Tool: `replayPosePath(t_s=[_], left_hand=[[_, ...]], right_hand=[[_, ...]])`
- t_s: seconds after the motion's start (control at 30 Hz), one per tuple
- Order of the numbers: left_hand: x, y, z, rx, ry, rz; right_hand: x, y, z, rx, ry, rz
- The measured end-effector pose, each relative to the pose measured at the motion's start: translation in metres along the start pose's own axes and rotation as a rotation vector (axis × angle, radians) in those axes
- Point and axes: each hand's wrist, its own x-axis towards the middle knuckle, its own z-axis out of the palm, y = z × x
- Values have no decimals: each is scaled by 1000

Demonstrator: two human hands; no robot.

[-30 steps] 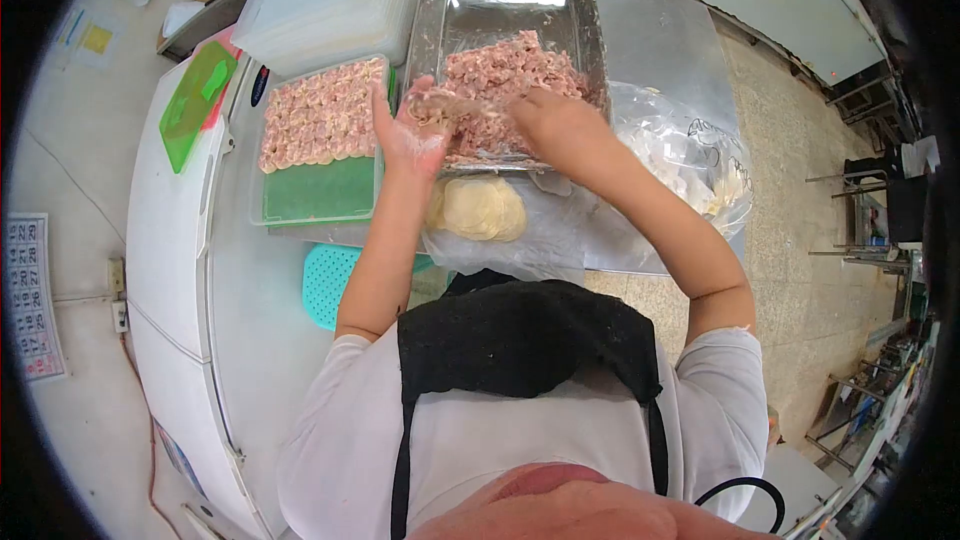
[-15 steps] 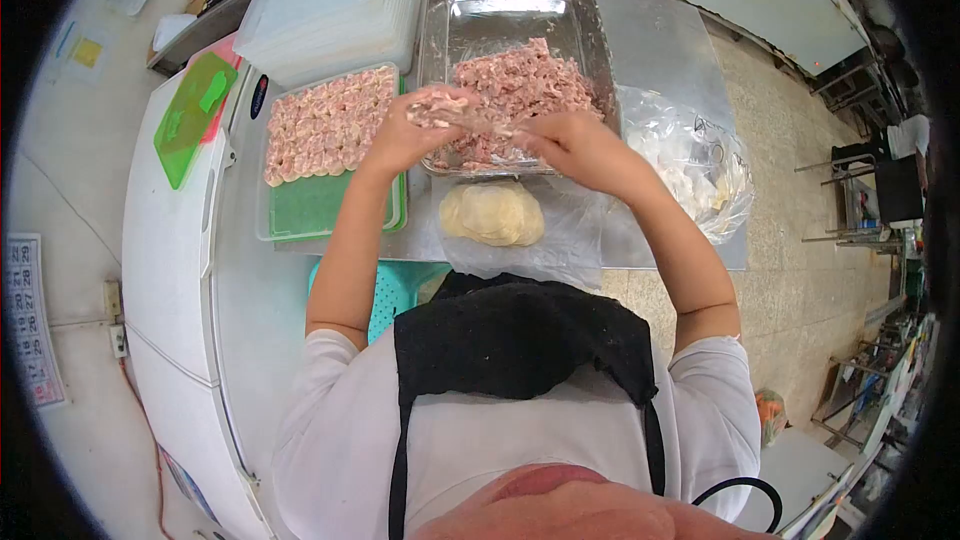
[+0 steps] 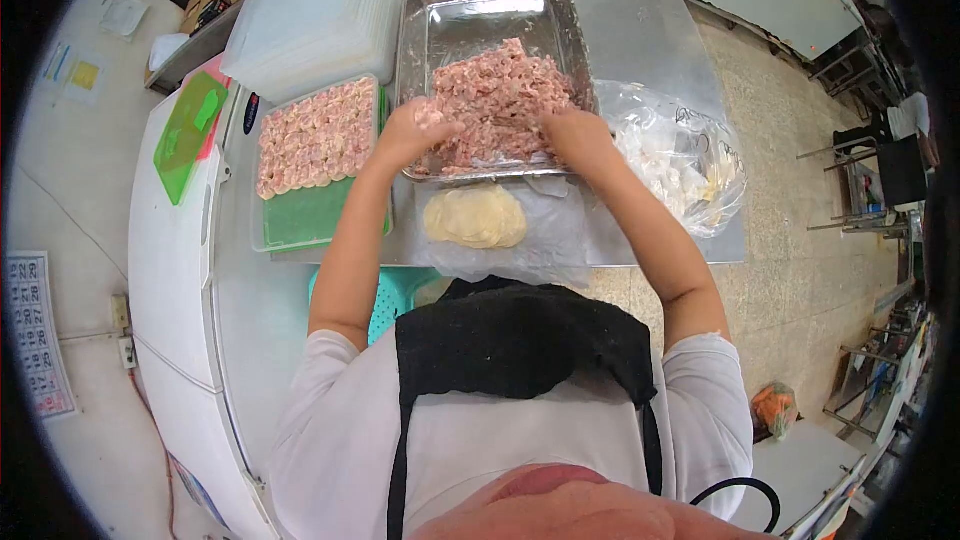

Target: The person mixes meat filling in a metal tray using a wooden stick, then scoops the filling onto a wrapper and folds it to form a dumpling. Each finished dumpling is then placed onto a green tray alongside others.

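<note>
Room: speckled beige floor [image 3: 790, 210] beyond the grey metal table [image 3: 635, 35]; a calendar [image 3: 38, 330] hangs on the wall at the far left.
Landmark: a deep, rectangular, shiny metal tray [image 3: 490, 18] on the table, with coarse pink minced meat [image 3: 500, 95] heaped in its nearer part.
Left hand: the left hand [image 3: 405, 135] is at the metal tray's near left side, fingers curled, partly closed round a small pale pink lump [image 3: 428, 117], which looks like a filled wrapper, though it is small and partly hidden.
Right hand: the right hand [image 3: 578, 138] is over the metal tray's near right side, fingers bent down at the meat; whether they grip any of it, I cannot tell.
Wrappers: flat, round, pale yellow dough wrappers [image 3: 475, 217] lie piled on a clear plastic sheet [image 3: 555, 225], just in front of the metal tray.
Dumplings: left of the metal tray, small pink dumplings [image 3: 318, 140] stand in close rows in a clear plastic box with a green base [image 3: 310, 216].
Containers: stacked translucent white plastic containers [image 3: 310, 15], beyond that box, left of the metal tray.
Bag: a clear plastic bag with black writing [image 3: 680, 165], right of the metal tray.
</note>
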Motion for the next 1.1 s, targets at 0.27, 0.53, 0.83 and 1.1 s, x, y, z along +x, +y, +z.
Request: replayPosePath(t_s=[0.27,0.53,0.83,1.1], left_hand=[[-32,48,8,-56,91,380],[-35,29,9,-47,31,170],[-74,24,-20,-68,271,322],[-125,-46,-92,-69,158,113]], right_hand=[[-43,13,-86,862,-21,-123],[-39,-8,-92,320,223,-237],[-31,-42,-120,469,223,-361],[-11,-131,-83,693,62,-318]])
